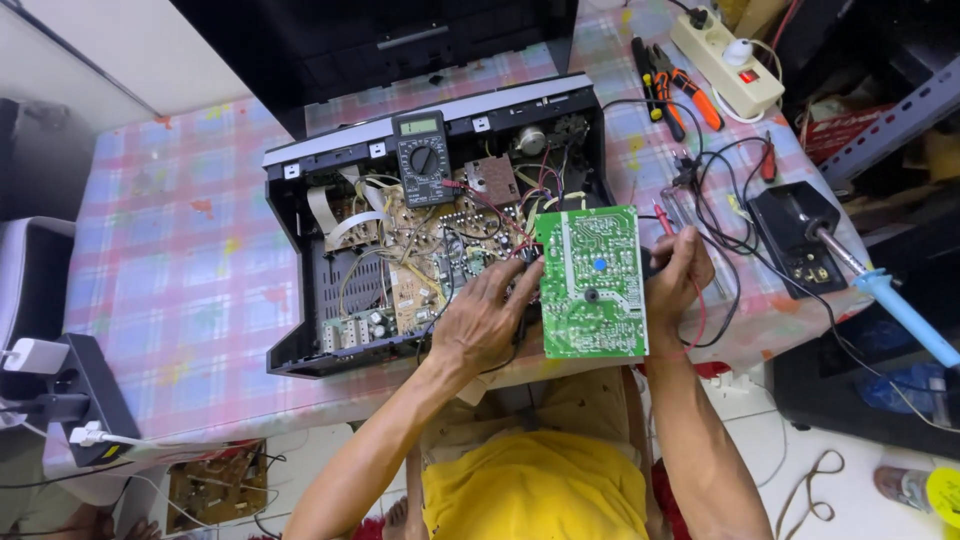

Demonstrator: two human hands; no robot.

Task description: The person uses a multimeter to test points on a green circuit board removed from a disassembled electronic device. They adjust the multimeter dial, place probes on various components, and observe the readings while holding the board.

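Green circuit board (592,282), thin, stiff, light, fragile at the solder side; best gripped by bare edges. Held upright between both hands: left hand (488,318) fingers curled on its left edge, right hand (678,272) closed on its right edge with red probe (663,218). Crowded by open chassis (340,300), multimeter (424,158) beyond left hand, tangled leads (720,215) and soldering iron (900,305) right of right hand.

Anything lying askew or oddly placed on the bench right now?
Yes: the blue-handled soldering iron juts past the table edge over the floor, and the black multimeter sits perched on the opened black chassis rather than on the table.
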